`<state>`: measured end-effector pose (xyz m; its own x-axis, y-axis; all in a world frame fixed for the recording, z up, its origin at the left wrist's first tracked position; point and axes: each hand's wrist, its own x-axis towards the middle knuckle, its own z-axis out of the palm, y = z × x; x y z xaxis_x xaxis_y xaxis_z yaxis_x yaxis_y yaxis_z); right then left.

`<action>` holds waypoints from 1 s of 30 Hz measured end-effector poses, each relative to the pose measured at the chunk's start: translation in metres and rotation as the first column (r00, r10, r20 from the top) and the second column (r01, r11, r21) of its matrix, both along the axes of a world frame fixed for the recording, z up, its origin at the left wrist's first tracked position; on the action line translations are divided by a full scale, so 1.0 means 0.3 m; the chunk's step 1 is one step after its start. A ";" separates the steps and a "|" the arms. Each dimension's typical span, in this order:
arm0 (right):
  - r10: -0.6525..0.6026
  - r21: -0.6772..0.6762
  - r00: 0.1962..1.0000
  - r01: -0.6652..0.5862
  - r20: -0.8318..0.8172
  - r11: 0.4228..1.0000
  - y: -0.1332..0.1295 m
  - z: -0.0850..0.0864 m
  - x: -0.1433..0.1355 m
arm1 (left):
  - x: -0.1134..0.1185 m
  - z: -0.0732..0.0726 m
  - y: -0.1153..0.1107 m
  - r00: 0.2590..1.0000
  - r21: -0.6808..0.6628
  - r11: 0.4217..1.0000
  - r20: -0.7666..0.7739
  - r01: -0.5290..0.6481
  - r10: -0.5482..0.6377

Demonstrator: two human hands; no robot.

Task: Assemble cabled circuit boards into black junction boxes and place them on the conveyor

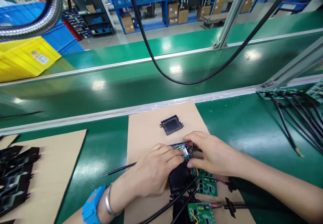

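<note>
A black plastic housing (174, 145) with a small green circuit board (186, 152) in it lies on the cardboard sheet, partly covered by my hands. My left hand (158, 165) reaches over it from the left, fingers bent and fingertips at the board. From the right, my right hand (210, 151) curves its thumb and forefinger round the cable end of the same housing; its other fingers are hidden. Just below are another black housing (179, 177) and two more green boards, one board (207, 186) above the other board (201, 213), with black cables attached.
A loose black housing (172, 124) rests farther up the cardboard (143, 129). Several black housings (15, 177) lie on cardboard at left. Boards with black cables (285, 94) are at right. A black cable (181, 82) hangs across the view. A yellow bin (25, 59) stands far left.
</note>
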<state>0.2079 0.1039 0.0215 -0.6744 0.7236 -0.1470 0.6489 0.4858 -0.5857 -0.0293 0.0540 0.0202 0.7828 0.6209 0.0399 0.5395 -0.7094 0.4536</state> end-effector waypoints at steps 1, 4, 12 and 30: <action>0.017 -0.016 1.000 -0.017 -0.014 1.000 0.000 -0.012 -0.005 | 0.000 -0.009 0.010 1.000 -0.007 1.000 -0.009 0.018 -0.018; 0.104 -0.041 0.994 -0.105 -0.043 0.994 0.014 -0.029 -0.029 | -0.006 -0.034 0.029 0.998 0.001 0.998 -0.032 0.058 -0.058; 0.141 -0.043 0.990 -0.142 -0.027 0.989 0.027 -0.009 -0.052 | -0.016 -0.052 0.035 0.996 0.022 0.996 -0.025 0.083 -0.083; 0.192 0.237 0.980 -0.176 -0.047 0.955 0.006 -0.030 0.001 | 0.017 -0.079 0.005 0.997 0.029 0.999 -0.068 -0.018 0.020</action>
<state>0.2082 0.1058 0.0124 -0.8017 0.5946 0.0607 0.4977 0.7203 -0.4833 -0.0243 0.0554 -0.0035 0.7723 0.6353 0.0041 0.5823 -0.7104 0.3952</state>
